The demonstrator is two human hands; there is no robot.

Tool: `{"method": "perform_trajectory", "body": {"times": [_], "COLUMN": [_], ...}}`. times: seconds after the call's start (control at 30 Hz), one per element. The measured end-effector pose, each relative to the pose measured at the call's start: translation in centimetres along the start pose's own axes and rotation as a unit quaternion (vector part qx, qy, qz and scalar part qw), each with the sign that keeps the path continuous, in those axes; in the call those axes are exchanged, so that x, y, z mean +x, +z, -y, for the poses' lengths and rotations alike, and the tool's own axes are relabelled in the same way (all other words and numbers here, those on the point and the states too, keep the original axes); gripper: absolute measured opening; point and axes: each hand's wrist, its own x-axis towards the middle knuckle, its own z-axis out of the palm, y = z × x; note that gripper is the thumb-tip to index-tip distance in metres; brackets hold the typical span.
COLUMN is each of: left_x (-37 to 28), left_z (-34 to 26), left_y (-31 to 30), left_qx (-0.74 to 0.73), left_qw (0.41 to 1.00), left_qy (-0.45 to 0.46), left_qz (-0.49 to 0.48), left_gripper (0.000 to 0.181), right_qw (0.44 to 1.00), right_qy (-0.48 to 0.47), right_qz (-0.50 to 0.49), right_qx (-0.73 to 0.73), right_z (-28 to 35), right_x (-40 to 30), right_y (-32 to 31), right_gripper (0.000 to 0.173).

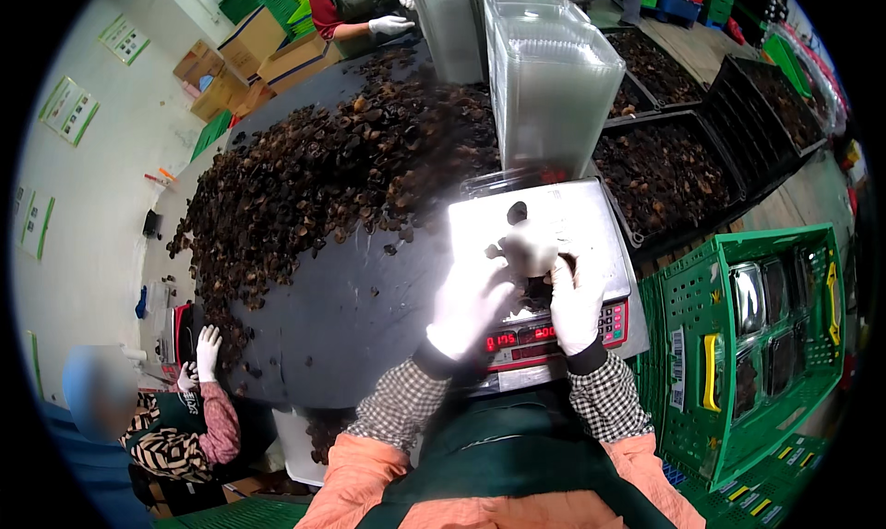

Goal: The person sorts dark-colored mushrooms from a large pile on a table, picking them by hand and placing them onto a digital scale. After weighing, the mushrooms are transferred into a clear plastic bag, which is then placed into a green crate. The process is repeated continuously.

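Between my gloved hands, dark wood-ear-like fungus pieces [536, 293] sit on the white pan of a digital scale [484, 217]; a clear plastic edge shows just below them. My left hand [471, 304] reaches in from the left of these pieces, its thumb towards them. On their other side my right hand [578, 300] bends its fingers at the dark pieces. Glare and a blurred patch hide the fingertips, so the grip is unclear. A single dark piece [517, 212] lies higher on the pan. Red digits glow on the scale's front display [516, 338].
A large fungus heap [325, 162] covers the far side of the dark table [332, 328]. Clear plastic containers [554, 93] stand stacked behind the scale. To the right are black crates [734, 183] and a green crate [730, 432] of filled boxes. Co-workers' gloved hands [208, 352] [391, 25] appear left and at the back.
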Motion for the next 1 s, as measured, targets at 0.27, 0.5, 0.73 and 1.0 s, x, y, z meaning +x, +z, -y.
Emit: {"method": "perform_trajectory", "body": {"times": [0.27,0.5,0.73,1.0], "left_x": [-0.4,-3.7,-11.7,-31.6], "left_z": [-1.1,-0.9,4.0,12.5], "left_y": [-1.6,-3.4,-8.4,-14.5], "left_qx": [-0.360,-0.681,-0.508,-0.229], "left_qw": [0.900,0.681,0.761,0.675], "left_qy": [-0.245,-0.268,-0.400,-0.684], "left_qz": [-0.001,0.036,0.049,0.157], "left_gripper": [0.025,0.032,0.025,0.017], "right_qw": [1.000,0.912,0.756,0.826], "right_qy": [-0.012,-0.215,-0.289,-0.301], "right_qz": [-0.002,0.292,0.307,0.210], "right_qx": [0.027,-0.194,-0.501,-0.429], "right_z": [0.0,0.0,-6.1,-4.1], "right_x": [0.0,3.1,14.2,14.1], "right_y": [0.0,2.3,2.3,0.5], "right_gripper": [0.014,0.035,0.008,0.006]}}
